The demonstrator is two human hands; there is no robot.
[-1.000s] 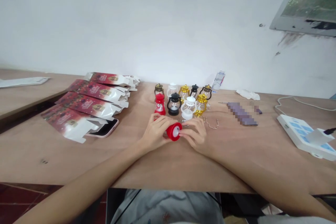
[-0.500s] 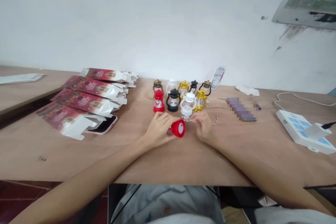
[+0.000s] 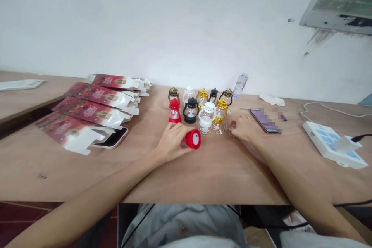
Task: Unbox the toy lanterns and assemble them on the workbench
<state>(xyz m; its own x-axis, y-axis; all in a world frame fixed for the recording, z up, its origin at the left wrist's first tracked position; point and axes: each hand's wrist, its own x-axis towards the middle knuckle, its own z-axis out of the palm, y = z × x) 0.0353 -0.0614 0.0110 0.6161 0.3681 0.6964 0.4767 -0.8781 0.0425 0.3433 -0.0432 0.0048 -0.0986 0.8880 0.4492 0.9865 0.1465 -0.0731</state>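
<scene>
My left hand [image 3: 171, 142] is closed around a red mini lantern [image 3: 193, 139] lying on its side, its round base turned toward me. Out to the right, my right hand [image 3: 242, 127] is closed, fingers curled down at the table by some small bent wire pieces [image 3: 229, 131]; whether it grips one is hidden. Between the hands lie small clear and metal bits [image 3: 217, 128]. Just behind them stand a white lantern [image 3: 207, 115], a black lantern [image 3: 191, 111], another red lantern [image 3: 174, 111] and a gold lantern [image 3: 221, 111], with several more in a back row.
Red-and-white printed boxes [image 3: 87, 112] lie flattened and overlapping at left, partly covering a phone [image 3: 116, 139]. At right are a second phone [image 3: 266, 121], a white power strip [image 3: 334, 143] with a plug and cable, and a tissue [image 3: 272, 99]. A clear bottle [image 3: 240, 84] stands by the wall.
My right hand has moved right, away from the red lantern in my left hand, to the wire pieces. The left hand still holds the lantern, shifted slightly left.
</scene>
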